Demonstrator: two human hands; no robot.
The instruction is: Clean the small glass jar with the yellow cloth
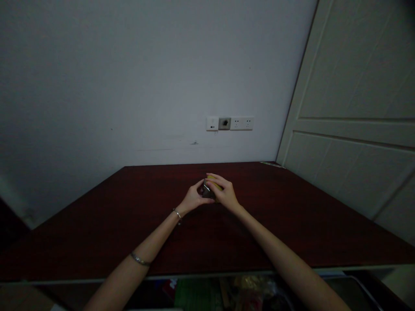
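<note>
Above the middle of the dark red table (pixel 155 229), both hands meet around a small dark, glossy object (pixel 208 192) with a bright glint on it. My left hand (pixel 193 198) grips it from the left, thumb below and fingers above. In my right hand (pixel 228 194) is a yellow piece (pixel 215 184), pressed against the top right of the dark object. Fingers cover much of both things, and in the dim light I cannot make out their exact kind.
Wall sockets (pixel 241 123) sit on the pale wall behind the table. A white panelled door (pixel 350 129) stands along the right. Beneath the table's front edge, an open compartment holds a green item (pixel 197 296) and crumpled clear packaging (pixel 256 285).
</note>
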